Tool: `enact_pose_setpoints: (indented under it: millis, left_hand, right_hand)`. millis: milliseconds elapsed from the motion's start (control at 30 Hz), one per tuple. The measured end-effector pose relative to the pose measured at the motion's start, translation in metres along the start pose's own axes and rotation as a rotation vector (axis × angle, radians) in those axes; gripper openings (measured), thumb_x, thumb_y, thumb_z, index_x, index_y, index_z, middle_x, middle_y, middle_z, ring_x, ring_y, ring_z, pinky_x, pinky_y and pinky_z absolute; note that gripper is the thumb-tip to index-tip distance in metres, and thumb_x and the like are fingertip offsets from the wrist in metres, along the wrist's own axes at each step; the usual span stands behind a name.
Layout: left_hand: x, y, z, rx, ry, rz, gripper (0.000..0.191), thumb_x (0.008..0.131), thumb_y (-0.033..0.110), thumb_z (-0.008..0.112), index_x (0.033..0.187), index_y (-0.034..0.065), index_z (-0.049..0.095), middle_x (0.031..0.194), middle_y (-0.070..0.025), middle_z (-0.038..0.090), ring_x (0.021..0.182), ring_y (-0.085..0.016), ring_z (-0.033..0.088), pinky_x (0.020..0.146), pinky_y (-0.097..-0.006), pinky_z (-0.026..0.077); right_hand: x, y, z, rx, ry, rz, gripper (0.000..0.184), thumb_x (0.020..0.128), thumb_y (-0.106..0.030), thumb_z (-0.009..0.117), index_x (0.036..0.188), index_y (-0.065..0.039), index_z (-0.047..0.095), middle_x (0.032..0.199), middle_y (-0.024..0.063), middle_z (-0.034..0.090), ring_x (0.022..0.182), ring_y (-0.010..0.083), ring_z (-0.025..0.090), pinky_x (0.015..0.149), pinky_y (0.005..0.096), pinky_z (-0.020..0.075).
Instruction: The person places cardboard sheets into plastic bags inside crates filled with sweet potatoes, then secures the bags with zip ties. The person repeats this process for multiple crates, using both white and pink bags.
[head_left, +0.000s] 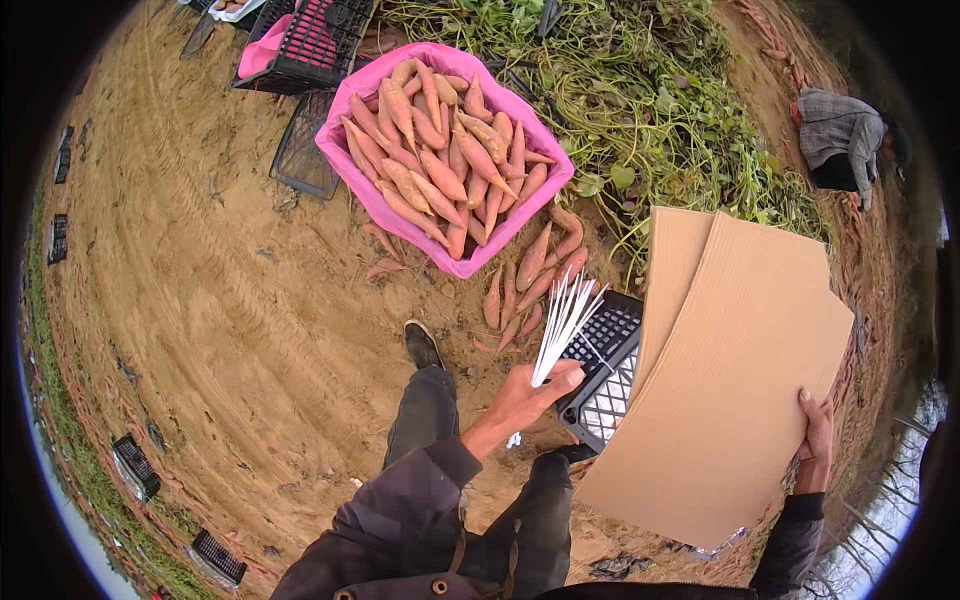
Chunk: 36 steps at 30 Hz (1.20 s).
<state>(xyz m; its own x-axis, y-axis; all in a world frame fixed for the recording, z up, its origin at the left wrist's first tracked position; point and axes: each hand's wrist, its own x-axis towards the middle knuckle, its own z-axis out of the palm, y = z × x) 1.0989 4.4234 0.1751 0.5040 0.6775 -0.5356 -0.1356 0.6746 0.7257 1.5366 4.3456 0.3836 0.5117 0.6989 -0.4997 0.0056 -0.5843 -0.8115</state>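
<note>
My left hand (525, 401) grips a bundle of white plastic cable ties (556, 326), which fan out above the fingers. Flat sheets of brown corrugated cardboard (742, 367) are held at their right edge by my right hand (816, 435); its thumb lies on top and its other fingers are mostly hidden behind. A black plastic crate (609, 326) stands partly under the cardboard, just right of my left hand. Ahead on the soil, a container lined with pink plastic film (553, 176) is heaped with sweet potatoes (450, 161).
Loose sweet potatoes (534, 255) lie beside the lined container. Cut green vines (645, 105) are piled behind it. Another black crate (319, 45) with pink film stands at the upper left. A person (840, 139) bends over at the far right. Several more crates (136, 465) sit leftward.
</note>
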Motion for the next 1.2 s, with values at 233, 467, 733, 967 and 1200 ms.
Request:
enact_pose_setpoints:
  millis: [233, 467, 733, 967, 1200]
  left_hand:
    - [-0.063, 0.104, -0.214, -0.223, 0.375, -0.073, 0.047, 0.099, 0.038, 0.065, 0.121, -0.0037, 0.063, 0.103, -0.0089, 0.07, 0.086, -0.014, 0.066, 0.073, -0.031, 0.054]
    - [-0.132, 0.116, -0.331, -0.586, 0.714, -0.139, 0.05, 0.103, 0.038, 0.06, 0.13, -0.0041, 0.056, 0.113, -0.0096, 0.068, 0.099, -0.016, 0.065, 0.082, -0.0335, 0.055]
    - [-0.18, 0.181, -0.529, -0.704, 0.954, 0.092, 0.041, 0.105, 0.039, 0.053, 0.119, 0.0013, 0.059, 0.093, -0.0064, 0.068, 0.053, -0.008, 0.054, 0.046, -0.023, 0.045]
    - [-0.163, 0.225, -0.728, -0.793, 1.001, 0.168, 0.025, 0.103, 0.032, 0.06, 0.087, 0.0128, 0.056, 0.056, 0.0046, 0.046, 0.036, -0.006, 0.034, 0.031, -0.0199, 0.028]
    - [-0.111, 0.295, -0.882, -0.917, 1.034, 0.327, 0.029, 0.102, 0.034, 0.062, 0.083, 0.0117, 0.056, 0.054, 0.0023, 0.04, 0.037, -0.008, 0.03, 0.033, -0.0224, 0.027]
  right_hand:
    - [0.073, -0.04, 0.417, -0.068, -0.473, 0.031, 0.061, 0.09, -0.017, 0.074, 0.138, 0.007, 0.044, 0.119, 0.0187, 0.066, 0.098, 0.0246, 0.07, 0.085, 0.0367, 0.0585]
    - [0.08, -0.051, 0.606, -0.012, -0.615, 0.06, 0.047, 0.094, -0.015, 0.07, 0.132, 0.005, 0.053, 0.117, 0.0144, 0.068, 0.094, 0.0197, 0.07, 0.083, 0.0335, 0.0576]
    - [0.171, -0.055, 0.664, 0.729, 0.04, 0.039, 0.049, 0.103, -0.021, 0.056, 0.146, -0.002, 0.041, 0.143, 0.0159, 0.05, 0.126, 0.0286, 0.054, 0.11, 0.0406, 0.0422]
    - [0.176, 0.091, 0.754, 0.908, 0.247, 0.522, 0.059, 0.099, -0.042, 0.063, 0.143, -0.007, 0.044, 0.141, 0.0171, 0.047, 0.121, 0.029, 0.054, 0.099, 0.0355, 0.0534]
    - [0.18, 0.104, 0.769, 1.007, 0.379, 0.395, 0.049, 0.096, -0.032, 0.07, 0.127, 0.001, 0.053, 0.129, 0.0173, 0.056, 0.105, 0.025, 0.061, 0.085, 0.0282, 0.0605]
